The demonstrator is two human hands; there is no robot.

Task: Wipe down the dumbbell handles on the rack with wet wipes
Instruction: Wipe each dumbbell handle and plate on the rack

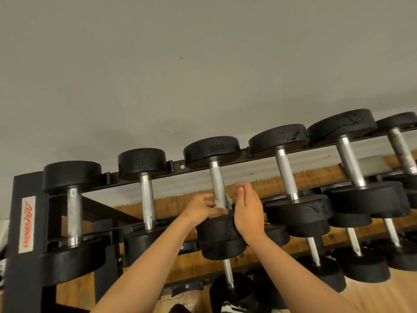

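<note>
A black rack (27, 222) carries a top row of black dumbbells with knurled steel handles. Both my hands are at the third dumbbell's handle (217, 179). A white wet wipe (218, 205) is wrapped round the lower end of that handle. My left hand (200, 207) pinches the wipe against the handle from the left. My right hand (247, 205) has its fingers curled at the handle's right side, where a bit of wipe shows; the contact itself is hidden behind the fingers.
Neighbouring handles stand close on both sides: one (146, 199) to the left, one (286, 175) to the right. Lower tiers hold more dumbbells (361, 265). A grey wall (203, 64) rises behind the rack. A wooden floor (383, 297) lies below.
</note>
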